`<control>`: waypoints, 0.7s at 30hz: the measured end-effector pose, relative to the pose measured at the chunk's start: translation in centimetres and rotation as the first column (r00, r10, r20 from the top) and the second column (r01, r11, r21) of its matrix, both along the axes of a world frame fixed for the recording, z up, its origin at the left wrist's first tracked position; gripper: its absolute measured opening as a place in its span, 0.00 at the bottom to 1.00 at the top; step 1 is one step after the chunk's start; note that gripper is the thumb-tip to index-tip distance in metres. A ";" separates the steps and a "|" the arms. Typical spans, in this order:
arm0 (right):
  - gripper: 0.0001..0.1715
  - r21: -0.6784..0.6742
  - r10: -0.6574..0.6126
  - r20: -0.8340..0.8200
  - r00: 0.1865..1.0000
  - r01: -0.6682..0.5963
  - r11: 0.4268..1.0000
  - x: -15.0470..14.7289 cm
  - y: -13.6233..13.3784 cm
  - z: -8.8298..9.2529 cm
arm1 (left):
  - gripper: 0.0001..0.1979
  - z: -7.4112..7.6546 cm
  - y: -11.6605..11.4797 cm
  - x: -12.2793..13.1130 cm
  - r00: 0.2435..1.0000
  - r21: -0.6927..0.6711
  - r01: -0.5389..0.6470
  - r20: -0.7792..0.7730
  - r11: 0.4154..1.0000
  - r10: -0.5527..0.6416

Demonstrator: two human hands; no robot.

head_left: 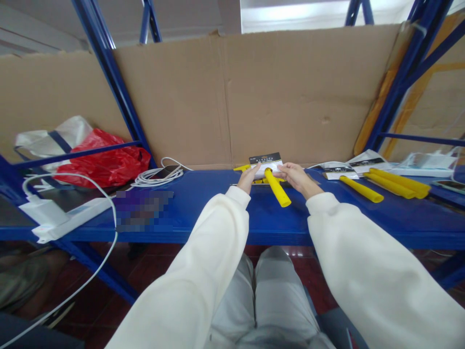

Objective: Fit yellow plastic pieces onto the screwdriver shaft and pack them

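In the middle of the blue shelf, my left hand point(248, 178) pinches the left side of a black-and-white printed card point(266, 160). My right hand point(296, 177) is closed on the card's right edge. A yellow tube-shaped handle point(279, 190) points from the card toward me; whether it is fixed to the card or only lies against it, I cannot tell. Beneath and behind the card, more yellow parts point(240, 167) show, partly hidden by the card and my hands.
To the right lie several yellow tubes point(361, 189) and printed cards point(340, 173) on the blue shelf point(210, 206). On the left are a white power strip point(72, 218), a coiled white cable point(156, 177) and a red plastic bag point(105, 157). A cardboard panel point(174, 102) stands behind.
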State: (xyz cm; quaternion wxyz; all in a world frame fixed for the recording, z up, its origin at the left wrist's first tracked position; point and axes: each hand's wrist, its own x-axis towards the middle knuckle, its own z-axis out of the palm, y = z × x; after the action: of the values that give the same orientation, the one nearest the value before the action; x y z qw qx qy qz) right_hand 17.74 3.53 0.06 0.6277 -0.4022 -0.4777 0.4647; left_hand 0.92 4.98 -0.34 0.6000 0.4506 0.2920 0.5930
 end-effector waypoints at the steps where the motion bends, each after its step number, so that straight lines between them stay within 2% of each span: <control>1: 0.20 0.002 0.007 -0.003 1.000 -0.007 1.000 -0.1 0.0 0.0 | 0.09 0.0 -0.1 0.0 1.000 0.004 -0.001 -0.012 1.000 0.001; 4: 0.19 0.002 0.021 -0.014 1.000 -0.021 1.000 -0.3 -0.1 0.0 | 0.07 0.1 -0.4 -0.2 0.999 0.007 0.004 -0.037 1.000 -0.004; 10: 0.20 0.028 0.042 -0.035 0.999 -0.041 0.999 -0.4 -0.2 0.0 | 0.11 0.1 -0.5 -0.3 1.000 0.026 0.020 -0.019 0.999 -0.020; 14: 0.20 0.033 0.046 -0.041 0.998 -0.044 0.998 -0.3 -0.1 -0.1 | 0.16 -0.1 -0.3 -0.5 1.000 0.044 -0.015 -0.021 0.999 0.016; 21: 0.20 0.033 0.052 -0.095 0.994 -0.049 0.998 -0.5 -0.1 -0.1 | 0.18 0.1 0.0 -0.5 0.993 0.081 -0.089 -0.071 0.993 0.095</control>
State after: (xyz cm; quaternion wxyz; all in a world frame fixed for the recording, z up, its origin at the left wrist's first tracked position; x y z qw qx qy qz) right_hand 17.29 3.44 -0.06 0.6440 -0.3578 -0.4642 0.4918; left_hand 0.42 4.98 -0.25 0.5429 0.4814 0.3114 0.6136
